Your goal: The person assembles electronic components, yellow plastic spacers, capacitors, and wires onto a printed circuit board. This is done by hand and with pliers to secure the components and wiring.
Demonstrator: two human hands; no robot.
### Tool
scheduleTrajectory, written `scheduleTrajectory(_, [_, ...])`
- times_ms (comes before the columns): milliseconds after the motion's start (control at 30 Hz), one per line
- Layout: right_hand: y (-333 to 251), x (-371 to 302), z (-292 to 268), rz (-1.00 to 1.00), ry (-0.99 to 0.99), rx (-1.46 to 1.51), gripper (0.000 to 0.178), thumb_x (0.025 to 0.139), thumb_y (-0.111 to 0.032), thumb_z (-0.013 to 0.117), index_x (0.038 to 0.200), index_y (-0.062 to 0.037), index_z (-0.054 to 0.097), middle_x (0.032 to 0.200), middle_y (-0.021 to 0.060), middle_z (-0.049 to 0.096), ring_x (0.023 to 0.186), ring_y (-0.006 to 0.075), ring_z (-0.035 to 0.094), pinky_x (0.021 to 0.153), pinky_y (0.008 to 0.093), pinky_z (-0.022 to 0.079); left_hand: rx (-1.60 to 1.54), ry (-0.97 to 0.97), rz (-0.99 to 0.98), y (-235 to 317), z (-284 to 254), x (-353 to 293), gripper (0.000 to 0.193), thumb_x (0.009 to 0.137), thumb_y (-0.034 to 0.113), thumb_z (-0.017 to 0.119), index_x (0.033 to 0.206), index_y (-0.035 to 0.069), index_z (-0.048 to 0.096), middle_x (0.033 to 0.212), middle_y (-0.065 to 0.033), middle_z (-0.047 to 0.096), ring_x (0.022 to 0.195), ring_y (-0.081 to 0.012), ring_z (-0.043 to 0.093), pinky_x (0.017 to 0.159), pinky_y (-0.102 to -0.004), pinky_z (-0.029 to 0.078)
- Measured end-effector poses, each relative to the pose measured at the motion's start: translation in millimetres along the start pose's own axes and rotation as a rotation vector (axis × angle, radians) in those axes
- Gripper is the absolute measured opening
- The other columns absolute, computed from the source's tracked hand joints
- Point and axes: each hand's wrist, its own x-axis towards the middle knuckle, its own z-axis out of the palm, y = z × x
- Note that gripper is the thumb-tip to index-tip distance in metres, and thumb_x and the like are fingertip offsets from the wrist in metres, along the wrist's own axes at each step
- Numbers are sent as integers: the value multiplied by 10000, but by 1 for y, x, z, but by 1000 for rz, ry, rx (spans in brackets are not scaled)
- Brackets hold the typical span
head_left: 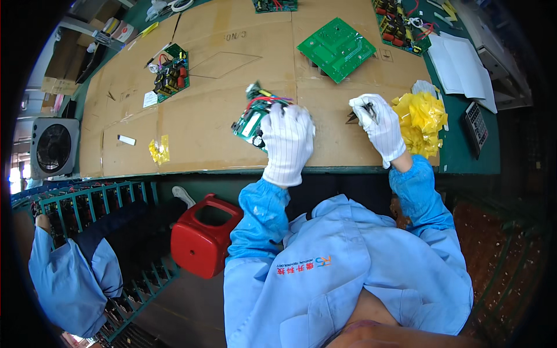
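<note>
My left hand [288, 136], in a white striped glove, closes over the right side of a green circuit board [250, 124]. The board carries red and blue wires and dark and white parts; my fingers hide much of it. To the right, my right hand [378, 124], also gloved, is closed with fingers bent around a small dark tool [369, 108], whose exact kind I cannot make out. A brownish pointed piece [352, 118] shows just left of that hand. Crumpled yellow tape or film [420, 123] lies heaped right beside it.
Cardboard [232, 75] covers the green bench. A bare-backed green board [336, 49] and populated boards [172, 72] [400, 29] lie farther off. White papers [461, 66] and a calculator [476, 126] sit right. At left are a fan [54, 148], a red stool [200, 246] and another person's sleeve [64, 284].
</note>
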Motion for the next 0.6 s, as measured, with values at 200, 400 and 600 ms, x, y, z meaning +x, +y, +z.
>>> scheduleTrajectory(200, [13,-6,-8,-110,-131,-241,250,839,-94,727,1089,-81,718,1017,83,669,924,289,655,710,380,550,-291,186,242,-7,-37,-33,465,732,186,796,1173,139,657,1177,-51,646,1169,-322,594,975,-478,462])
scheduleTrajectory(400, [15,-3,2,-43,-217,-178,222,849,-100,735,1071,-98,732,1024,81,691,788,258,675,652,347,550,-317,422,-10,-37,-30,-60,368,835,35,692,1195,73,626,1134,-121,660,1111,-350,635,1026,-492,477])
scheduleTrajectory(600, [-32,20,-7,189,-141,335,185,856,-73,732,1041,-58,733,971,81,703,696,183,650,586,284,524,-491,385,-165,-26,-24,-72,409,833,3,671,1234,49,606,1215,-145,661,1159,-366,618,1032,-476,483])
